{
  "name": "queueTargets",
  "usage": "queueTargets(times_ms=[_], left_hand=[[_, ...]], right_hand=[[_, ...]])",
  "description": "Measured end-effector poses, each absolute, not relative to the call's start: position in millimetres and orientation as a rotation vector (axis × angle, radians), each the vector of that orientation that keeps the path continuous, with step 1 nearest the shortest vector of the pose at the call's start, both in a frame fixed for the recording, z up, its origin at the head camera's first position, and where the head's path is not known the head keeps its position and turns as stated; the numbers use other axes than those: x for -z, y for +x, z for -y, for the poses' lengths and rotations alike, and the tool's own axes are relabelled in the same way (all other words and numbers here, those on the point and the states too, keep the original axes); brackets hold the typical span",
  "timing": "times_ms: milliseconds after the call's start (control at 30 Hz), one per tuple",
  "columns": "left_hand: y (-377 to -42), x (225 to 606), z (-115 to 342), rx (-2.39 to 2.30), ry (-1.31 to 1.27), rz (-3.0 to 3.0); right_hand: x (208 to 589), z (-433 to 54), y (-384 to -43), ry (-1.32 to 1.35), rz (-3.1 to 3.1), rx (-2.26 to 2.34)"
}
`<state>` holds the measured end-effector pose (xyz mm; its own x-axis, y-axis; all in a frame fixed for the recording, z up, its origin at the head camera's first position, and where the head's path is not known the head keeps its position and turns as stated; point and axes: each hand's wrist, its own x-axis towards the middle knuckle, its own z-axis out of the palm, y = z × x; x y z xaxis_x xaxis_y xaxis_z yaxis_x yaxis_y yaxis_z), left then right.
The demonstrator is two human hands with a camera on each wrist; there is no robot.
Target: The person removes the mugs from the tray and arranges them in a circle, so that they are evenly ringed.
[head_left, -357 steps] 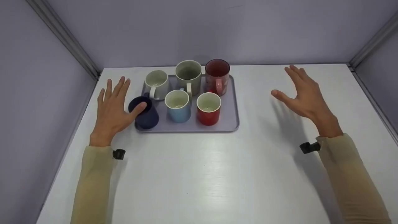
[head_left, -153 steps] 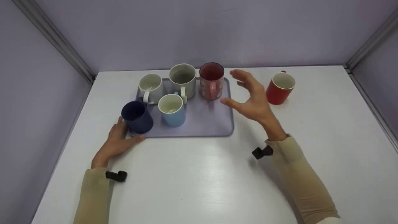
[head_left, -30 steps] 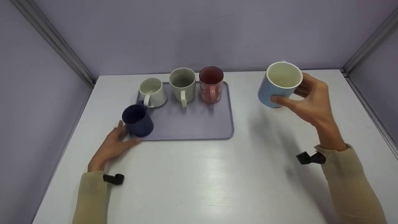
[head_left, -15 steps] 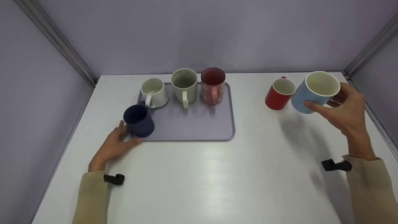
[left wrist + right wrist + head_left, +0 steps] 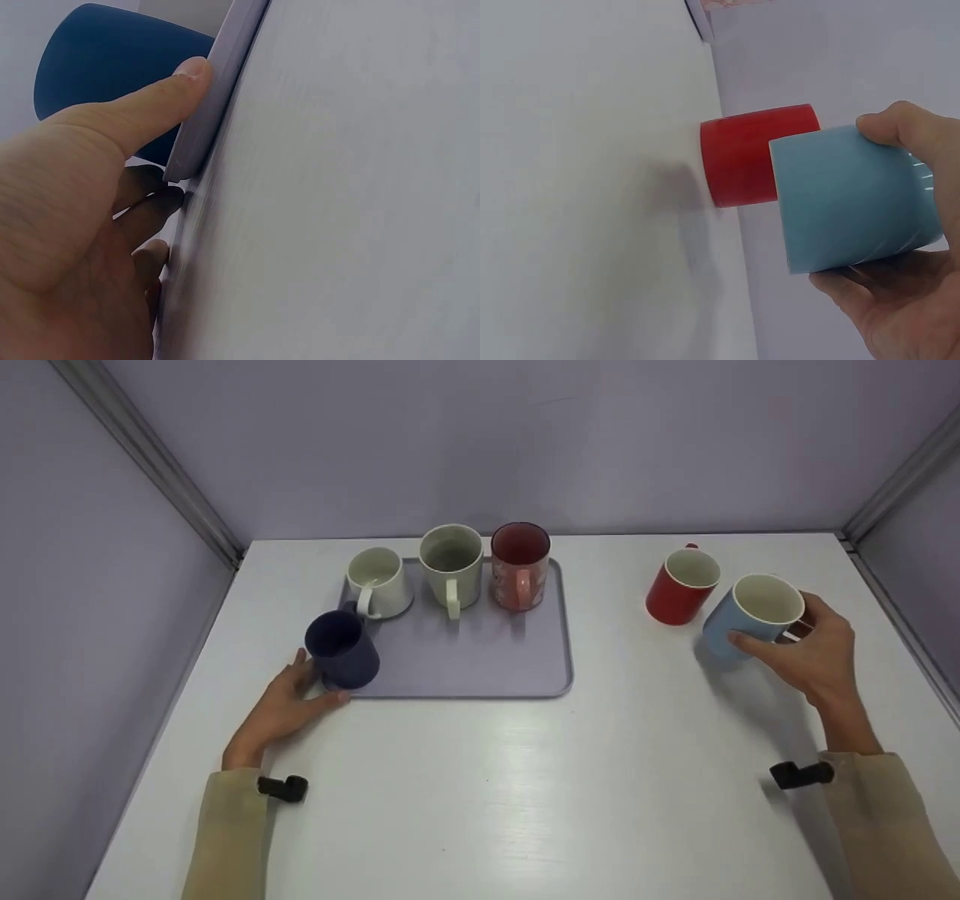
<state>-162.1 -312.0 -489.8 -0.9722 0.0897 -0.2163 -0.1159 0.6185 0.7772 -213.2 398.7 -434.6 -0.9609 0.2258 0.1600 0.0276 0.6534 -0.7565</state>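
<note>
My right hand [image 5: 814, 656] grips a light blue mug [image 5: 735, 626] by its side, thumb in front and fingers behind. The right wrist view shows the blue mug [image 5: 847, 199] held above the table, apart from its surface. To its left stands a red mug [image 5: 675, 598]. My left hand [image 5: 281, 709] holds the front left corner of a lilac tray [image 5: 465, 667]; in the left wrist view its thumb [image 5: 161, 101] lies on the tray's rim [image 5: 214, 105]. A dark blue mug [image 5: 349, 660] stands on that corner, close to the fingers.
Along the tray's back stand a white mug [image 5: 390, 592], a taller cream mug [image 5: 461, 574] and a pink patterned mug [image 5: 517, 574], handles facing forward. The white table [image 5: 510, 787] is bounded by grey walls [image 5: 480, 442] at the back and sides.
The red mug, then the light blue mug, left the tray for the table's right side. Over the last second my right hand moved the blue mug right, then lowered it beside the red one.
</note>
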Motion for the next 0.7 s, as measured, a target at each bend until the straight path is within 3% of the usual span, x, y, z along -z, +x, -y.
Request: queueTargets(times_ms=[700], left_hand=[[-163.7,491.6,312.5,-1.311,0.034,-2.617]], right_hand=[[463.8,-396.8,-222.7,-0.182,2.727,-1.221]])
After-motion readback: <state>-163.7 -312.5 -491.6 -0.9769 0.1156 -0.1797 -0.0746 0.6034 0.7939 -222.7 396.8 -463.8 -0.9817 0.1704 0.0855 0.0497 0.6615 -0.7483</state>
